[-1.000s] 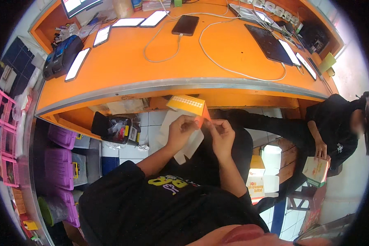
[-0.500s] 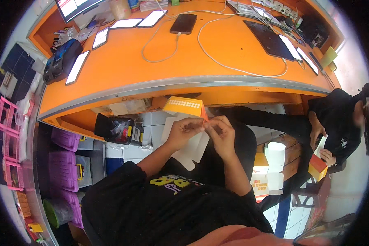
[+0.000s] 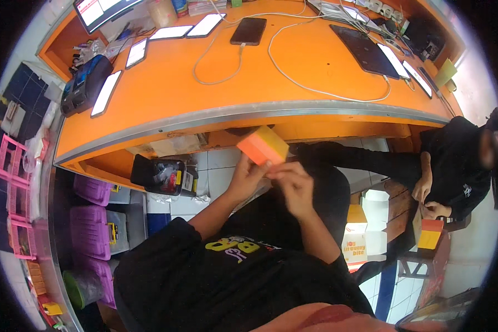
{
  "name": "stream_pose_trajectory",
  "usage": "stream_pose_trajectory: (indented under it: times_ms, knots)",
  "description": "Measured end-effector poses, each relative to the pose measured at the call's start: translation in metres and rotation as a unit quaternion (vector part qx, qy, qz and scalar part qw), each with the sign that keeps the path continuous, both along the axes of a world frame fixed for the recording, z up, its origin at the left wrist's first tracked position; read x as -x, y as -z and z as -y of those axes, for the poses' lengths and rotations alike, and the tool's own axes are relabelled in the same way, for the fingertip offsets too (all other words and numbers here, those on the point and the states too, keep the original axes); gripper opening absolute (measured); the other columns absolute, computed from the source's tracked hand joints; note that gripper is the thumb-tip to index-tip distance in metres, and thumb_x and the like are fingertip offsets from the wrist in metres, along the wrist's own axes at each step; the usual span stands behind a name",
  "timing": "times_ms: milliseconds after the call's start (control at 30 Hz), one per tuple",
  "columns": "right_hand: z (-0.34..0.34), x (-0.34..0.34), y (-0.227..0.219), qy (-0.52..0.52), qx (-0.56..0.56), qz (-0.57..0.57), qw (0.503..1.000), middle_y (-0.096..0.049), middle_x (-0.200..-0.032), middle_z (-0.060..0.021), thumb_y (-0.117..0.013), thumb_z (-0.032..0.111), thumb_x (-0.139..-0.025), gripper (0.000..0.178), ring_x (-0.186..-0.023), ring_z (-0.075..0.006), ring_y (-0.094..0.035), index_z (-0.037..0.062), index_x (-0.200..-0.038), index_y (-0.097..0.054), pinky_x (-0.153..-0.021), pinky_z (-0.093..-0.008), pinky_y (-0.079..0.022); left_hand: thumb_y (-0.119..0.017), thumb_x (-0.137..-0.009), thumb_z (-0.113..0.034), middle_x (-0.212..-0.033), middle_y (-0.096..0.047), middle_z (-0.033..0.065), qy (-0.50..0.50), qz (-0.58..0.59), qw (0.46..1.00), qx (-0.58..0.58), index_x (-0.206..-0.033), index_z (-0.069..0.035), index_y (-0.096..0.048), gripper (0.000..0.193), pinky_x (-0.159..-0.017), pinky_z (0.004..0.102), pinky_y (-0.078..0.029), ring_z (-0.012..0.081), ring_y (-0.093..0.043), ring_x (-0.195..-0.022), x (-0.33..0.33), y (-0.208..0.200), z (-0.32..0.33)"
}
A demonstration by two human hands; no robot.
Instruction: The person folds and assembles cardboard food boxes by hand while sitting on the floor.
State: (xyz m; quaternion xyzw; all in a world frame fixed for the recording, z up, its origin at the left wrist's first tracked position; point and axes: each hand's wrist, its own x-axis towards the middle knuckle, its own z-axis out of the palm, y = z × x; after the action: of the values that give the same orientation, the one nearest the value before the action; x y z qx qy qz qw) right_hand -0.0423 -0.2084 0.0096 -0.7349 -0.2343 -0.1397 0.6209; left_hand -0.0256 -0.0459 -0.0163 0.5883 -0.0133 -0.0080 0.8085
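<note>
A small orange and yellow cardboard box (image 3: 263,145) is held up just below the front edge of the orange desk (image 3: 216,83). My left hand (image 3: 248,176) grips it from underneath. My right hand (image 3: 293,182) pinches its lower right corner, thumb and fingers closed on the edge. Both forearms rise from my lap, above my black shirt.
Several phones, a dark tablet (image 3: 365,51) and white cables (image 3: 293,66) lie on the desk. A black pouch (image 3: 163,176) sits on the shelf under it. Purple bins (image 3: 97,221) stand at the left. At the right a seated person (image 3: 454,166) in black holds a similar box (image 3: 429,235).
The box has turned from showing its flat yellow face to showing an orange side, and both hands have shifted slightly right with it. The person at the right lowered their box.
</note>
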Motion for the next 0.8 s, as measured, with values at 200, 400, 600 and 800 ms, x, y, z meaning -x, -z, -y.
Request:
stream_pose_trajectory:
  times_ms: [200, 400, 600, 800]
  knots:
    - [0.043, -0.021, -0.002, 0.023, -0.425, -0.322, 0.846, -0.060, -0.084, -0.0055, -0.049, 0.025, -0.095, 0.023, -0.078, -0.0134, -0.057, 0.0034, -0.091, -0.058, -0.072, -0.0291, -0.045, -0.071, -0.084, -0.017, -0.107, -0.066, 0.0087, 0.350, 0.115, 0.909, -0.195, -0.109, -0.002, -0.062, 0.030, -0.087, 0.0309, -0.048, 0.0158, -0.061, -0.100, 0.009, -0.006, -0.025]
    - [0.032, -0.017, 0.000, -0.001, -0.236, -0.297, 0.925, -0.062, -0.097, -0.0056, -0.062, 0.016, -0.087, 0.024, -0.085, -0.0122, -0.058, 0.0016, -0.105, -0.058, -0.073, -0.0270, -0.047, -0.073, -0.071, -0.012, -0.079, -0.063, 0.0076, 0.447, 0.136, 0.819, -0.334, -0.074, -0.004, -0.064, 0.012, -0.065, 0.0352, -0.046, 0.0190, -0.062, -0.074, -0.010, 0.002, -0.043]
    - [0.009, -0.012, 0.015, 0.190, -0.024, -0.122, 0.974, -0.068, -0.084, -0.0049, -0.064, 0.010, -0.089, 0.017, -0.073, -0.0092, -0.060, -0.0037, -0.099, -0.064, -0.066, -0.0257, -0.049, -0.065, -0.073, -0.003, -0.094, -0.067, 0.0102, 0.289, 0.191, 0.852, -0.392, -0.097, -0.006, -0.066, 0.024, -0.079, 0.0342, -0.049, 0.0276, -0.065, -0.090, -0.013, -0.001, -0.046]
    - [-0.006, -0.006, 0.001, 0.284, 0.006, 0.046, 0.958, -0.066, -0.088, -0.0125, -0.060, 0.004, -0.089, 0.012, -0.080, -0.0183, -0.064, -0.0013, -0.098, -0.065, -0.072, -0.0285, -0.050, -0.063, -0.079, -0.002, -0.116, -0.065, 0.0104, 0.198, 0.169, 0.884, -0.387, -0.117, -0.008, -0.064, 0.039, -0.097, 0.0345, -0.044, 0.0252, -0.060, -0.111, -0.033, -0.050, -0.075]
